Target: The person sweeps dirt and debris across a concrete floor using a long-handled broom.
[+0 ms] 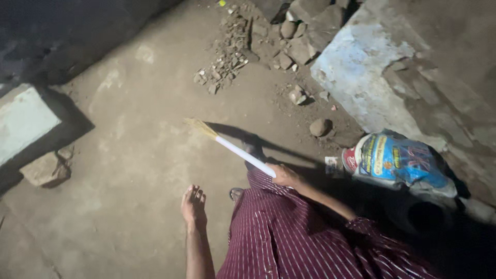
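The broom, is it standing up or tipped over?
Tipped. The right hand grips the broom by its white handle, which slants away with the straw end low near the dirt floor.

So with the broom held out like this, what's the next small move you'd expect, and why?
Probably a short sweep of the broom across the dirt floor. The right hand grips the white handle, and the straw head points toward the loose rubble pile, with small stones lying nearby. The left hand hangs free, fingers spread, holding nothing.
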